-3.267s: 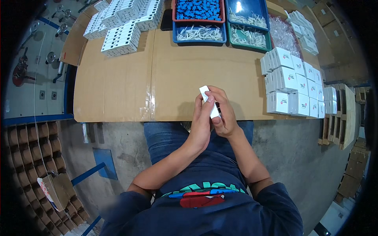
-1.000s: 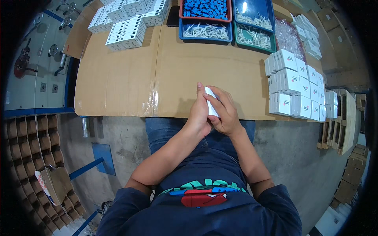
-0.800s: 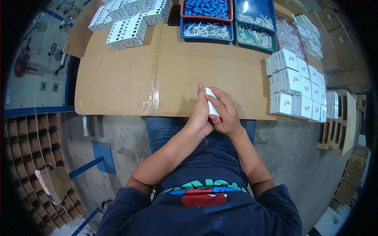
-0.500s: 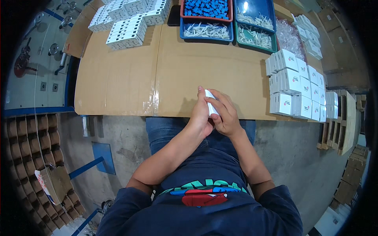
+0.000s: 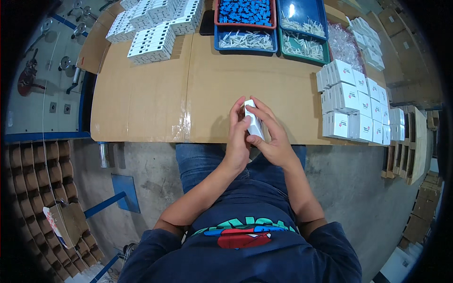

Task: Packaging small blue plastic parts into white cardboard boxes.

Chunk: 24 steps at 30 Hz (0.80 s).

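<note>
Between my two hands, just above the near edge of the cardboard-covered table (image 5: 141, 104), is a small white box (image 5: 255, 125), held upright and slightly tilted. My left hand (image 5: 239, 134) grips its left side, with the thumb against it. My right hand (image 5: 273, 139) wraps its right side, the index finger near the top and the thumb low on the near face. The palms hide part of the box.
Stacked white boxes (image 5: 351, 99) stand at the right edge, and white slotted blocks (image 5: 151, 45) at the far left. Trays hold blue pieces (image 5: 245, 12) and white plugs (image 5: 247, 39). Clear plastic bags (image 5: 343, 45) lie beside the green tray (image 5: 289, 54). A dark flat object (image 5: 207, 22) lies near the trays.
My hands have opened out a little around the white box, showing more of it. The box has turned more upright, and my left thumb has moved onto it.
</note>
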Available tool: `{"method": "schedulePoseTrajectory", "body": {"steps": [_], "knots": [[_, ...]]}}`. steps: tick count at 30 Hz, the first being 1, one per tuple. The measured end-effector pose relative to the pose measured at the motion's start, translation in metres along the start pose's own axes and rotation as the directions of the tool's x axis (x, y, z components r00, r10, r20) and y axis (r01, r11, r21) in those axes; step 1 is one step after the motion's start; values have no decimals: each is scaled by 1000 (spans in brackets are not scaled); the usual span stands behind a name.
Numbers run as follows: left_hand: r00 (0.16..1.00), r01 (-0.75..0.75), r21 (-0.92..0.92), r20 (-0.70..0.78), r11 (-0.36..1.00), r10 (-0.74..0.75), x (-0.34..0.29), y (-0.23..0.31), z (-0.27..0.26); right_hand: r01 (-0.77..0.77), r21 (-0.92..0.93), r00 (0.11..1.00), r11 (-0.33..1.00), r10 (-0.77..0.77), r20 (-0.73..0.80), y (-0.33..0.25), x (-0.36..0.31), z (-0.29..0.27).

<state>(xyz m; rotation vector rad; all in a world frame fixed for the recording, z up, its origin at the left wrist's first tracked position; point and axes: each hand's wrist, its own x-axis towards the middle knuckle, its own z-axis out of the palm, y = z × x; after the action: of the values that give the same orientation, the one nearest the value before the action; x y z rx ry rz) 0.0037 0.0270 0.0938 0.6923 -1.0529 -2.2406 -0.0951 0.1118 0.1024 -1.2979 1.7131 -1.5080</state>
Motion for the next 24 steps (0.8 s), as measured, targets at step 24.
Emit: {"method": "schedulePoseTrajectory", "body": {"steps": [24], "knots": [[924,353,-4,162,936,-347,-21,31,16,233,-137,968,963,-243,-58,2,-2,-2]]}}
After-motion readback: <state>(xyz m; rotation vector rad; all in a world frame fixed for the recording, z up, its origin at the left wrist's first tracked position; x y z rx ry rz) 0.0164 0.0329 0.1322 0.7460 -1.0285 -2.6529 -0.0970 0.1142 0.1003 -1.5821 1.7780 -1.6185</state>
